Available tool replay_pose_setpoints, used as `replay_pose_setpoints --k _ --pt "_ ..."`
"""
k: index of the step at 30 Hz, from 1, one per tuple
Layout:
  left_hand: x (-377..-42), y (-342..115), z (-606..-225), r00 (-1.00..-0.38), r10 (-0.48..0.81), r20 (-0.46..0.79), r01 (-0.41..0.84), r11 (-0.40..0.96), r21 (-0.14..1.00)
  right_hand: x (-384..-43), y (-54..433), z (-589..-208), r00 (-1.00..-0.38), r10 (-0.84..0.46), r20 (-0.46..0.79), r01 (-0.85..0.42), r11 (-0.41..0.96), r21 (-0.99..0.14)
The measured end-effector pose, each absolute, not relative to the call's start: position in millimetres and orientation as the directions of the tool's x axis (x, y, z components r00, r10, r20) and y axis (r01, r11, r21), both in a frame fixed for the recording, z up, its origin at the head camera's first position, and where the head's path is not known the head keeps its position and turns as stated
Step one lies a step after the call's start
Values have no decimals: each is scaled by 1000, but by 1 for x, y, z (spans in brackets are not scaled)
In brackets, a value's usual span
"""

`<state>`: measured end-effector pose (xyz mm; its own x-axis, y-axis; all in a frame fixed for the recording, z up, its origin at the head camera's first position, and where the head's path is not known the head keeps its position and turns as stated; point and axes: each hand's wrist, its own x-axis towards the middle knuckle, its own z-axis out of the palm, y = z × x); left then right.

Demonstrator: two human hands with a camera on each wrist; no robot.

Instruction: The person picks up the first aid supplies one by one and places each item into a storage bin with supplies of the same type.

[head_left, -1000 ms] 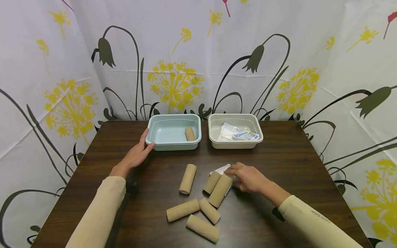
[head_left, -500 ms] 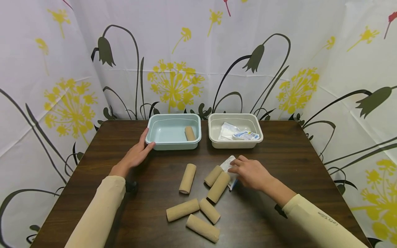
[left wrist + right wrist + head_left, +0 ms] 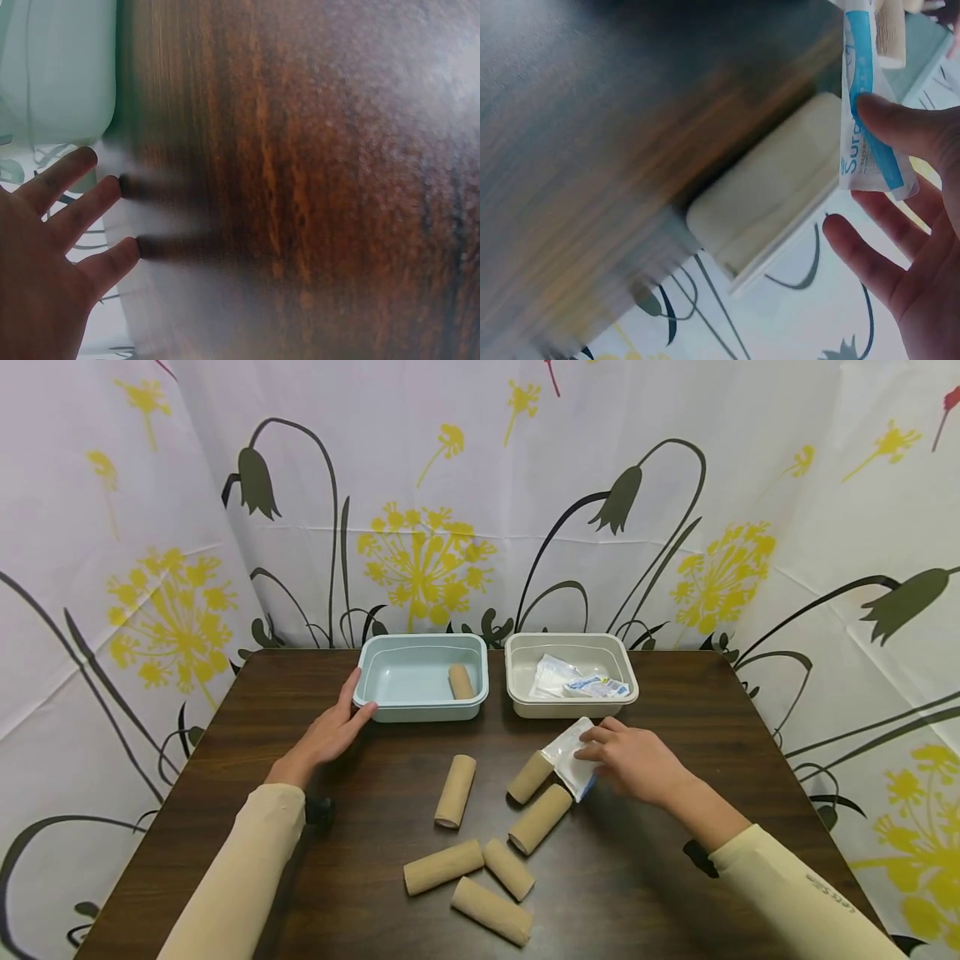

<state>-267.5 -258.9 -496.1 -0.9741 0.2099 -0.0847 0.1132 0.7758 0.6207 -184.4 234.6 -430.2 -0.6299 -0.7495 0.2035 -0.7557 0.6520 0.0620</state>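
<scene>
In the head view my left hand [image 3: 328, 735] rests at the left front corner of the light blue bin [image 3: 405, 713], thumb by its front rim. The left wrist view shows straight, spread fingers [image 3: 86, 206] beside that bin. My right hand [image 3: 641, 764] pinches a white packet [image 3: 566, 752] with a blue printed stripe and letters, clearest in the right wrist view, thumb over the print. Two cardboard tubes, one shorter [image 3: 529, 777] and one longer [image 3: 540, 819], lie against the packet's left side. One tube [image 3: 461, 682] lies inside the blue bin.
A beige bin [image 3: 570, 708] holding white packets [image 3: 553, 675] stands right of the blue one, at the table's back. Several more cardboard tubes lie loose on the dark wood table [image 3: 637, 877], among them one tube [image 3: 455, 792] left of the packet. A flowered curtain [image 3: 480, 485] hangs behind.
My right hand has moved up and right, drawing the packet out from among the two tubes, which have shifted and spread apart. The left hand has not moved.
</scene>
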Motion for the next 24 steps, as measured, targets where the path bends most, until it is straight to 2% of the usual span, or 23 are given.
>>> replay_pose_setpoints --k 17,24 --pt "-269 -258 -494 -971 212 -110 98 773 627 -201 242 -398 -714 -659 237 -690 721 -72" --pt "-268 -258 -494 -972 211 -107 101 777 621 -218 245 -399 -762 -587 274 -644 733 -219"
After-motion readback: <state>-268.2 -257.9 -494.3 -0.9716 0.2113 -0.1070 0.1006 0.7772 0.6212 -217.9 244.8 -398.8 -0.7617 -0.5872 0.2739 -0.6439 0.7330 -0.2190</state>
